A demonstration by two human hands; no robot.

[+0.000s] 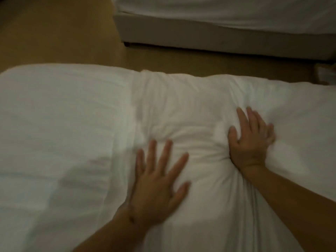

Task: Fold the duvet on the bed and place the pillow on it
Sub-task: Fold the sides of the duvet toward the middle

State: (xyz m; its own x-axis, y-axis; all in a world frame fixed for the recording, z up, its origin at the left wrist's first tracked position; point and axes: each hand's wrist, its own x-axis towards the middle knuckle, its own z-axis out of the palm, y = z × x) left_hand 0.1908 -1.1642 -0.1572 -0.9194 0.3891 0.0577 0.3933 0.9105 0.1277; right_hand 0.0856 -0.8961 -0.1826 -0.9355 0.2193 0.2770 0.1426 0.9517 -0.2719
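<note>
Two hands, our left hand point(156, 182) and right hand point(249, 140), press flat with fingers spread wide on the puffy white pillow point(209, 115) near the white fabric duvet's point(54, 133) far edge.

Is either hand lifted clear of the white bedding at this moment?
No: the left hand and the right hand both lie flat with fingers spread, pressing into the white pillow, which dents and creases around them.

no text, label, brand, number or sign can be read anywhere in this dim, blurred view; the white bedding shows only plain cloth.
</note>
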